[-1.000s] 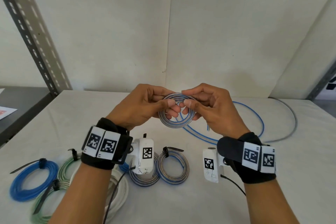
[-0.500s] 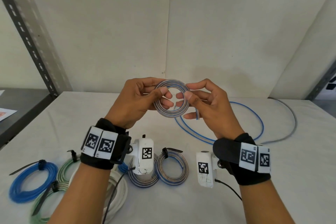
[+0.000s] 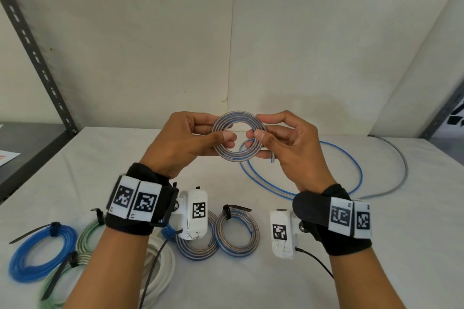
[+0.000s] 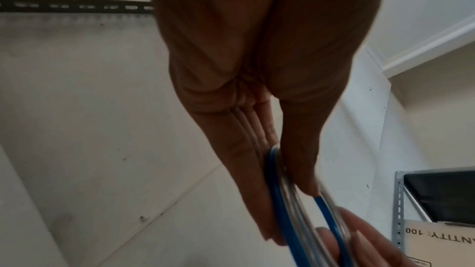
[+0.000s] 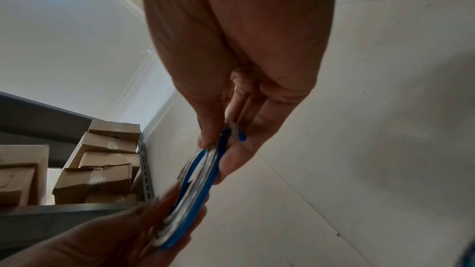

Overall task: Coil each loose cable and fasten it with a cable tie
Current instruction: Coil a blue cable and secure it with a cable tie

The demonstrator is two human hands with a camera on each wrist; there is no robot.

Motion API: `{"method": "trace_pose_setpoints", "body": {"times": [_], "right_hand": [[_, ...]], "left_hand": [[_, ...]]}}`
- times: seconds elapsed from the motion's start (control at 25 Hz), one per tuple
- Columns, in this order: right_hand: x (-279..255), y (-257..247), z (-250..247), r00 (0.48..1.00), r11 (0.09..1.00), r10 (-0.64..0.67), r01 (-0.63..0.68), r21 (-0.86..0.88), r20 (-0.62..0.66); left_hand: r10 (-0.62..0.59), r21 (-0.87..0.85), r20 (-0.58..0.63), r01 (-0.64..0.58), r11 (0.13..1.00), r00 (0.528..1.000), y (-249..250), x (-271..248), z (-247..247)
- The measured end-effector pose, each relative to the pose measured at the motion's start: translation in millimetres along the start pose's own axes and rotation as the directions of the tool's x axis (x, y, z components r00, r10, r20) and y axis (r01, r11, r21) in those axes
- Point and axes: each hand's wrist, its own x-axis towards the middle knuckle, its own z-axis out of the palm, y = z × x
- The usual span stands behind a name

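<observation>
While both hands are holding it up above the tabletop, the striped coil is standing nearly upright between them. The left hand is pinching the coil's left side, thumb in front and curled fingers behind. The right hand is pinching its right side the same way, its fingers narrowed on the turns, and the cable's cut end is poking down below them. Beyond the coil, a loose blue cable is lying on the tabletop. Nearer than the coil, two tied striped coils are lying side by side; left of those are sitting a blue coil, a green one and a white one.
</observation>
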Motion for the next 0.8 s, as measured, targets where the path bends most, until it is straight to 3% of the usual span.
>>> {"method": "trace_pose_setpoints", "body": {"times": [0.24, 0.56, 0.68, 0.8], "right_hand": [[0.7, -1.0, 7.7, 1.000, 0.997, -0.013, 0.011, 0.073, 0.028], [-0.2, -1.3, 16.8, 0.982, 0.988, -0.011, 0.040, 0.149, -0.189], [1.2, -1.1, 13.7, 0.977, 0.988, -0.056, 0.084, 0.129, -0.208], [2.4, 0.4, 3.5, 0.995, 0.996, -0.068, 0.072, 0.046, -0.075]], "left_hand": [[0.046, -0.075, -0.103, -0.054, 0.996, 0.994, 2.1, 0.0, 2.0], [0.044, -0.174, -0.160, -0.072, 0.982, 0.986, -0.8, 2.9, 15.8], [0.020, -0.145, -0.089, -0.033, 0.989, 0.996, 0.9, 2.2, 14.9], [-0.068, -0.021, 0.019, 0.068, 0.997, 0.998, 4.7, 1.7, 11.6]]}}
